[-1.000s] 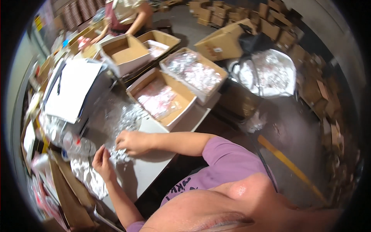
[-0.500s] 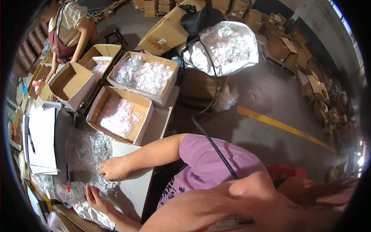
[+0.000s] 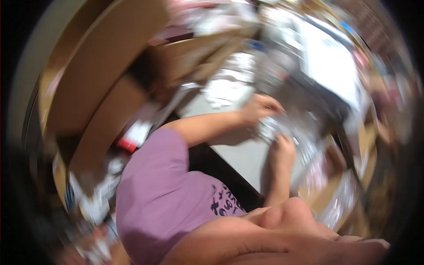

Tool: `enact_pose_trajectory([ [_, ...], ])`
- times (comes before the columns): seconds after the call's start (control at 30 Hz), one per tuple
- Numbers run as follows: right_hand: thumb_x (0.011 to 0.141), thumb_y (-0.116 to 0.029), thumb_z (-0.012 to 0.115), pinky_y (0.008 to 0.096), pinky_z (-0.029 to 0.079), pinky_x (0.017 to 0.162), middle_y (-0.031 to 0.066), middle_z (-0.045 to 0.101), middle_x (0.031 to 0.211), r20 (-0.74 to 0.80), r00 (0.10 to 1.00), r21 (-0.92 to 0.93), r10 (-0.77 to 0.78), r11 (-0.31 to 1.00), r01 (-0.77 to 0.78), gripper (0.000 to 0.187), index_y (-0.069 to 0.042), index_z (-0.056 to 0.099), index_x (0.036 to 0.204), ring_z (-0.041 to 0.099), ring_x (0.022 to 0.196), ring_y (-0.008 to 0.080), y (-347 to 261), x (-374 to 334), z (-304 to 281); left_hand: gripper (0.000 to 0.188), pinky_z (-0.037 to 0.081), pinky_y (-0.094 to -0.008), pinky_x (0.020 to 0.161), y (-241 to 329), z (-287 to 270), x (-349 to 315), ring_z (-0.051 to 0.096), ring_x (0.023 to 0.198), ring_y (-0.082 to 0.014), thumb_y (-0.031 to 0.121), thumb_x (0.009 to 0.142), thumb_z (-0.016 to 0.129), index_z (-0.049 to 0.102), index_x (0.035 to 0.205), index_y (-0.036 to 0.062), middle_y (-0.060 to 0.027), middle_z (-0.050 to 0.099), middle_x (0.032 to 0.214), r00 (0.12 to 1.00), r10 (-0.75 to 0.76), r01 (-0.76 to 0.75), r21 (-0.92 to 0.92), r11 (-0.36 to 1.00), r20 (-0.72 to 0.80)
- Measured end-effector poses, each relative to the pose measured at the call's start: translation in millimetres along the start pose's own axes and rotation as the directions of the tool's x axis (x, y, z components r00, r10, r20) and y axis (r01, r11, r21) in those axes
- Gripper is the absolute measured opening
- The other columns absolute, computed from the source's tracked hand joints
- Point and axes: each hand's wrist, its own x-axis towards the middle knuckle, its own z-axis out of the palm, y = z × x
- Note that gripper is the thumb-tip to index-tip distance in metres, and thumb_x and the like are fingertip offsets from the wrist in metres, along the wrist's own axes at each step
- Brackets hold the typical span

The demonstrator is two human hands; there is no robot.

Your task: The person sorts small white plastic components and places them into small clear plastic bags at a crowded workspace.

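Observation:
Motion blur covers much of the view. My left hand [image 3: 258,108] hovers at the far side of the grey-white tabletop [image 3: 240,157], its fingers bent and drawn together toward the right. Facing it, my right hand [image 3: 283,152] has curled fingers beside a heap of small clear and whitish pieces [image 3: 267,127]. Anything pinched in either hand is too small or smeared to name. Clear plastic [image 3: 304,139] spreads over the table just right of the hands. A transparent plastic bottle or jar [image 3: 279,66] is blurred beyond my left hand.
Large cardboard sheets or boxes [image 3: 104,70] rise on the left. White crumpled bags [image 3: 229,81] lie behind my left hand. White paper [image 3: 329,62] rests on a dark grey container [image 3: 316,95]. At right, an open carton [image 3: 324,176] holds plastic bags.
My view has swung sharply left, bringing the left-hand cardboard and my left sleeve into sight. Both hands stay by the small pieces; my left hand's fingers look more bent than before.

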Motion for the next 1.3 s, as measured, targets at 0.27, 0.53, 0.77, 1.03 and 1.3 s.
enact_pose_trajectory([
  [0.27, 0.079, -0.001, 0.059, 0.0395, 0.050, 0.076, 0.0162, 0.062, 0.100, 0.100, 0.995, -0.016, 0.010, 1.000, -0.008, 0.015, -0.001, 0.065, 0.094, 0.062, 0.090, 0.0319, 49, -10, 11, 0.010, 0.051, -0.0292, 0.060, 0, 10, -4, 0.067, 0.068, -0.0198, 0.013, 0.077, 0.070, 0.067, 0.078, 0.0031, -0.0090, 0.068, 0.075, 0.959, 0.265, -0.269, -0.033, 0.962, -0.097],
  [0.53, 0.083, -0.002, 0.060, 0.0353, 0.052, 0.074, 0.0137, 0.062, 0.102, 0.079, 0.995, -0.019, 0.057, 0.998, -0.056, 0.016, 0.001, 0.064, 0.098, 0.063, 0.090, 0.0271, 61, -3, 11, 0.015, 0.048, -0.0300, 0.055, -5, 14, 5, 0.065, 0.063, -0.0193, 0.017, 0.076, 0.074, 0.068, 0.074, 0.0035, -0.0078, 0.068, 0.071, 0.965, 0.244, -0.255, -0.127, 0.959, -0.097],
  [0.77, 0.081, -0.002, 0.059, 0.0379, 0.051, 0.078, 0.0150, 0.062, 0.105, 0.131, 0.985, -0.129, -0.109, 0.984, 0.126, 0.022, -0.001, 0.065, 0.102, 0.062, 0.093, 0.0314, 47, 5, 5, 0.009, 0.049, -0.0327, 0.061, -25, 10, 15, 0.064, 0.069, -0.0232, 0.014, 0.077, 0.070, 0.071, 0.078, 0.0056, -0.0080, 0.067, 0.076, 0.911, 0.382, -0.373, 0.084, 0.924, -0.158],
  [1.03, 0.075, -0.001, 0.060, 0.0426, 0.048, 0.072, 0.0175, 0.063, 0.092, 0.008, 0.995, -0.235, -0.097, 0.967, 0.096, 0.015, -0.003, 0.065, 0.089, 0.060, 0.081, 0.0362, 26, -10, 1, 0.031, 0.046, -0.0362, 0.055, -24, 11, 6, 0.060, 0.060, -0.0282, 0.032, 0.076, 0.072, 0.059, 0.068, 0.0044, -0.0109, 0.061, 0.065, 0.939, 0.308, -0.298, 0.086, 0.951, -0.151],
  [1.3, 0.070, 0.001, 0.061, 0.0339, 0.051, 0.067, 0.0145, 0.063, 0.089, -0.048, 0.997, 0.211, 0.053, 0.977, -0.041, 0.014, 0.000, 0.063, 0.084, 0.062, 0.076, 0.0280, 14, 3, -4, 0.017, 0.046, -0.0256, 0.063, -8, -11, -2, 0.060, 0.070, -0.0135, 0.011, 0.078, 0.073, 0.071, 0.093, 0.0030, -0.0072, 0.063, 0.077, 0.993, 0.108, -0.107, 0.018, 0.994, -0.040],
])
